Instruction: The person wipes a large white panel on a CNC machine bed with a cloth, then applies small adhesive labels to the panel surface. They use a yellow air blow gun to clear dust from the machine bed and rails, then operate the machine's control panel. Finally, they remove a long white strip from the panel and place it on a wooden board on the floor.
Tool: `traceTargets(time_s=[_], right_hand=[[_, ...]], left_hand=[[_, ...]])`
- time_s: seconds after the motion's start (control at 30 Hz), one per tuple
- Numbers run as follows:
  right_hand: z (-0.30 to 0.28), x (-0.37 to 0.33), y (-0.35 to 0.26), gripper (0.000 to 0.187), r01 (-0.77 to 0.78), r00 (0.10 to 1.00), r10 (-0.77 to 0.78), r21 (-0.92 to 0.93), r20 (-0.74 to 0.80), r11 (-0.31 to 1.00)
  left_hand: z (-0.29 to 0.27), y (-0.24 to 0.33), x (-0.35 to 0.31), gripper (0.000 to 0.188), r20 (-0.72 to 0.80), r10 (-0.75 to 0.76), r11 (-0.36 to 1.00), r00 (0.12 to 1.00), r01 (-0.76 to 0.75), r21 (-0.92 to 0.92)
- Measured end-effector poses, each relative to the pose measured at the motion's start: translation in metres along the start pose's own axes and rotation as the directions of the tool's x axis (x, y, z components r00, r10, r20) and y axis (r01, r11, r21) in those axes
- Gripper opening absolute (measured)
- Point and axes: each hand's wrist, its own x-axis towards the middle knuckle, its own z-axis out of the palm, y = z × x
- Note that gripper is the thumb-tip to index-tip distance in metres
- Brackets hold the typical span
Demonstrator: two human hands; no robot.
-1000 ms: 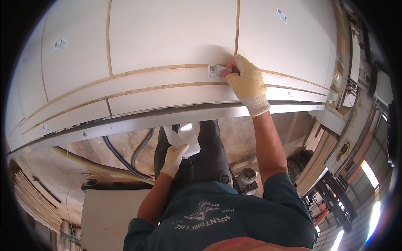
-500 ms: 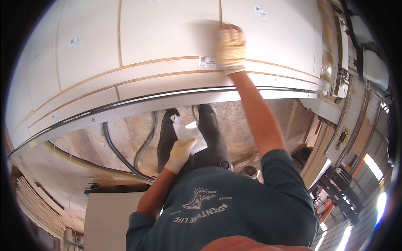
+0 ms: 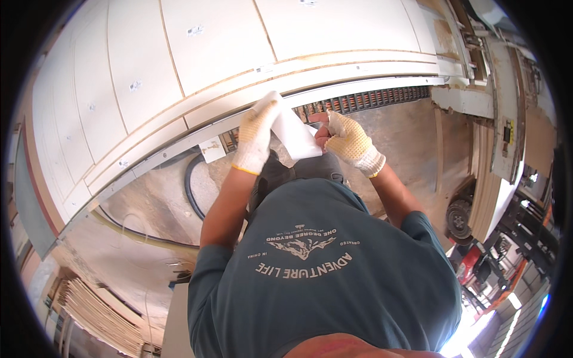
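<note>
My left hand (image 3: 255, 136), in a cream knit glove, is closed on a strip of white paper (image 3: 296, 135) that hangs down between my hands over my legs. At the strip's right edge is my right hand (image 3: 351, 143), gloved with the fingertips bare. Its fingers are bent and pinch at that edge; the exact contact is hard to see. Beyond both hands lies a large white board (image 3: 221, 53), divided by brown cut lines into panels. Small printed labels stick to several panels, among them one label (image 3: 264, 69) near the board's front edge.
A pale metal rail (image 3: 143, 170) runs along the board's near side, with a black cable chain (image 3: 382, 99) below it at right. A dark hose (image 3: 190, 185) curves over the floor at left. Stacked sheets (image 3: 101, 319) stand at lower left, and a wheeled vehicle (image 3: 459, 218) at right.
My right hand has come back from the board to the paper strip. My left hand has risen with the strip toward the rail. The view has shifted, with the board now lying farther away.
</note>
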Motion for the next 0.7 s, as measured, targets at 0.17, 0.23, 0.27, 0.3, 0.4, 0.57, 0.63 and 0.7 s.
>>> traceTargets(time_s=[0.17,0.23,0.27,0.3,0.4,0.57,0.63,0.7], right_hand=[[-0.026,-0.019,-0.015,0.042,0.237,0.970,-0.242,0.151,0.017,0.960],[-0.042,-0.026,-0.014,0.044,0.320,0.945,-0.326,0.128,0.024,0.939],[-0.049,-0.031,-0.013,0.045,0.233,0.971,-0.237,0.112,0.019,0.966],[-0.058,-0.034,-0.012,0.046,0.240,0.969,-0.245,0.166,0.012,0.956],[-0.086,-0.048,-0.009,0.053,0.165,0.985,-0.173,0.278,0.002,0.946],[-0.119,-0.061,-0.010,0.051,0.320,0.945,-0.308,0.109,-0.112,0.941],[-0.129,-0.064,-0.008,0.051,0.383,0.914,-0.381,-0.015,-0.136,0.924],[-0.138,-0.064,-0.003,0.050,0.344,0.930,-0.338,0.019,-0.144,0.939]], left_hand=[[0.042,0.013,0.018,0.035,-0.003,0.155,0.988,0.988,-0.155,0.022],[0.066,0.018,0.026,0.035,-0.054,0.121,0.992,0.991,-0.120,0.026],[0.078,0.023,0.030,0.036,-0.083,0.109,0.994,0.991,-0.110,-0.009],[0.090,0.027,0.033,0.037,-0.110,0.095,0.994,0.989,-0.100,-0.045],[0.119,0.036,0.033,0.044,-0.015,0.024,0.994,1.000,-0.026,-0.104],[0.154,0.008,0.011,0.044,0.197,-0.086,0.996,0.977,0.086,0.012],[0.165,-0.005,0.003,0.033,0.226,-0.016,0.998,0.974,0.002,0.062],[0.174,-0.013,0.000,0.028,0.222,-0.027,0.994,0.975,0.004,0.106]])
